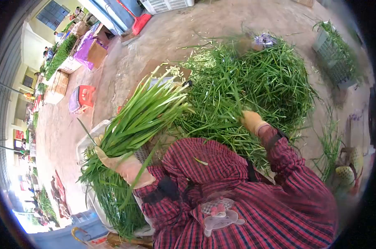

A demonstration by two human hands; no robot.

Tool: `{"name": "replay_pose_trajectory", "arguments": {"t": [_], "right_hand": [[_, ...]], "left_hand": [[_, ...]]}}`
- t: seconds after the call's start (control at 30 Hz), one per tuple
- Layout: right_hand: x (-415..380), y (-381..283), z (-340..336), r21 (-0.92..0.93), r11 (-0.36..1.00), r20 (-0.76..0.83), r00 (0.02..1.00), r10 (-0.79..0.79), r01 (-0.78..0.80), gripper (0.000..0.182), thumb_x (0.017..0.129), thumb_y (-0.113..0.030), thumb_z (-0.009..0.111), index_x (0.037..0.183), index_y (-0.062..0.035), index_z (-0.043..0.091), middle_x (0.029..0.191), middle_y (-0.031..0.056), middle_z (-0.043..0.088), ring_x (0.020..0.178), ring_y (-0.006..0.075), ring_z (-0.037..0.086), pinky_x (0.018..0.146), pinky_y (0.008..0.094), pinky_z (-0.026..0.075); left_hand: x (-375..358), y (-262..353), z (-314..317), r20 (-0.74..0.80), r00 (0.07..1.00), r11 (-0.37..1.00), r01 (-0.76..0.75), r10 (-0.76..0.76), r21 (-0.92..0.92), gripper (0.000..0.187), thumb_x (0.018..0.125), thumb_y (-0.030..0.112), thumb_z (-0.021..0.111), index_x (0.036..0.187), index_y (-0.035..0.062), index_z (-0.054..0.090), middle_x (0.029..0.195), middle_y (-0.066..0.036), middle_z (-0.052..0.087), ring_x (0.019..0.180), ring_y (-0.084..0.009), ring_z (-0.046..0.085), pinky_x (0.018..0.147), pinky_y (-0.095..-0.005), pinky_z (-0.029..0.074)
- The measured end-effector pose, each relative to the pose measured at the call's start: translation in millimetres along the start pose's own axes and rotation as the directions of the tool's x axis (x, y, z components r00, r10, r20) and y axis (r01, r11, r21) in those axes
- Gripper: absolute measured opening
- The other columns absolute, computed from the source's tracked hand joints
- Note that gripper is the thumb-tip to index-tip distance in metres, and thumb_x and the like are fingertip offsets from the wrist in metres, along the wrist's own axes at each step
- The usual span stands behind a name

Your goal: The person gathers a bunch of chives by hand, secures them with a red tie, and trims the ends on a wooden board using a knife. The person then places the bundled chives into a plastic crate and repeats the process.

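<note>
My left hand (123, 164), in a pale glove, is closed round the lower part of a large bunch of green stalks (142, 116), whose pale ends point up and right. Under it stands a white crate (100, 203) filled with long green leaves (117, 203). My right hand (252, 121), gloved in yellowish orange, is at the near edge of a big heap of loose green leaves (275, 79); its fingers look curled, and what they hold, if anything, is hidden among the leaves.
A red stool (85, 97) stands on the floor at left, with purple-covered boxes (88, 52) behind. A red broom (141, 24) lies at the top. At right are a grey-green crate (331, 58) with leaves and some scattered leaves (330, 141). People (47, 52) are far left.
</note>
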State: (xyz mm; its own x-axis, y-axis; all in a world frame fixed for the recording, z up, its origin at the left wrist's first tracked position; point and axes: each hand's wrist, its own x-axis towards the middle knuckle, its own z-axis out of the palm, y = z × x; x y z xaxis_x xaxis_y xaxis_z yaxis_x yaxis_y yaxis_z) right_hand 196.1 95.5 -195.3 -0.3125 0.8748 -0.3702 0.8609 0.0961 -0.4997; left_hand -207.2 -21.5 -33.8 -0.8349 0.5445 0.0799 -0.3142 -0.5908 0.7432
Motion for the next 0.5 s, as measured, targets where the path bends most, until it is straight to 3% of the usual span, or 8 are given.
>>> {"name": "replay_pose_trajectory", "arguments": {"t": [0.07,0.13,0.2,0.27,0.4,0.43,0.47,0.5], "right_hand": [[-13,13,18,-0.298,0.948,-0.3,0.932,-0.203,0.111,0.042,0.085,-0.026,0.069,0.124,-0.0132,0.061,0.121,0.0125,0.062,0.102,0.0305,0.065,0.086,0.044,0.052],[-16,-27,4,-0.036,0.941,-0.437,0.842,-0.316,0.335,0.05,0.083,-0.031,0.073,0.127,-0.0128,0.057,0.135,0.0105,0.052,0.107,0.029,0.063,0.088,0.042,0.052],[-32,-95,-29,0.32,0.839,-0.402,0.865,-0.3,0.44,0.049,0.084,-0.038,0.072,0.123,-0.0119,0.059,0.127,0.009,0.058,0.098,0.0276,0.066,0.083,0.0396,0.053],[-41,-145,-49,0.436,0.794,-0.287,0.902,-0.323,0.423,0.042,0.088,-0.039,0.067,0.12,-0.0126,0.06,0.111,0.0106,0.066,0.09,0.0277,0.067,0.078,0.0376,0.053],[-28,-162,-29,0.114,0.787,-0.421,0.747,-0.514,0.606,0.022,0.091,-0.028,0.064,0.104,-0.0113,0.066,0.081,0.0148,0.066,0.077,0.0317,0.066,0.067,0.0382,0.052],[-24,-151,-23,0.096,0.762,-0.489,0.697,-0.524,0.64,0.021,0.091,-0.028,0.064,0.103,-0.0111,0.067,0.079,0.0135,0.067,0.072,0.0309,0.065,0.064,0.0376,0.052],[-22,-138,-20,0.075,0.737,-0.553,0.643,-0.53,0.672,0.02,0.092,-0.028,0.064,0.101,-0.0108,0.068,0.077,0.0121,0.067,0.067,0.0301,0.065,0.061,0.0369,0.052],[-23,-119,-23,0.176,0.804,-0.469,0.766,-0.439,0.568,0.024,0.094,-0.032,0.059,0.103,-0.0124,0.068,0.085,0.0122,0.068,0.075,0.0304,0.067,0.066,0.0398,0.053]], "left_hand": [[0,-5,-9,0.049,0.996,0.987,-0.075,0.069,0.142,0.046,0.101,0.039,0.046,0.127,0.0024,0.055,0.12,-0.011,0.06,0.112,-0.0255,0.058,0.098,-0.0455,0.049],[-4,-10,-9,0.064,0.989,0.973,-0.142,0.132,0.181,0.045,0.101,0.036,0.045,0.128,0.0007,0.053,0.118,-0.012,0.06,0.112,-0.0251,0.058,0.098,-0.0443,0.05],[-12,-17,-1,0.077,0.986,0.967,-0.162,0.149,0.195,0.044,0.102,0.033,0.046,0.129,-0.0003,0.053,0.118,-0.012,0.06,0.111,-0.0243,0.059,0.097,-0.0427,0.051],[-20,-22,8,0.098,0.974,0.951,-0.22,0.202,0.219,0.042,0.102,0.029,0.046,0.13,-0.0022,0.051,0.116,-0.013,0.061,0.108,-0.0229,0.06,0.094,-0.0396,0.053],[-17,-17,2,0.103,0.973,0.915,-0.23,0.207,0.33,0.043,0.1,0.026,0.053,0.13,-0.0046,0.049,0.114,-0.015,0.061,0.107,-0.0207,0.06,0.092,-0.039,0.054],[-17,-14,-12,0.254,0.903,0.741,-0.429,0.346,0.517,0.044,0.101,0.03,0.048,0.129,-0.0042,0.05,0.117,-0.017,0.061,0.109,-0.0227,0.06,0.094,-0.0407,0.053],[-15,-13,-22,0.247,0.903,0.738,-0.429,0.351,0.521,0.044,0.101,0.03,0.048,0.129,-0.0042,0.05,0.117,-0.017,0.061,0.109,-0.0227,0.06,0.094,-0.0407,0.053],[-14,-12,-26,0.206,0.924,0.866,-0.376,0.323,0.33,0.045,0.102,0.033,0.045,0.128,-0.0036,0.052,0.118,-0.017,0.061,0.11,-0.024,0.06,0.094,-0.0413,0.052]]}}
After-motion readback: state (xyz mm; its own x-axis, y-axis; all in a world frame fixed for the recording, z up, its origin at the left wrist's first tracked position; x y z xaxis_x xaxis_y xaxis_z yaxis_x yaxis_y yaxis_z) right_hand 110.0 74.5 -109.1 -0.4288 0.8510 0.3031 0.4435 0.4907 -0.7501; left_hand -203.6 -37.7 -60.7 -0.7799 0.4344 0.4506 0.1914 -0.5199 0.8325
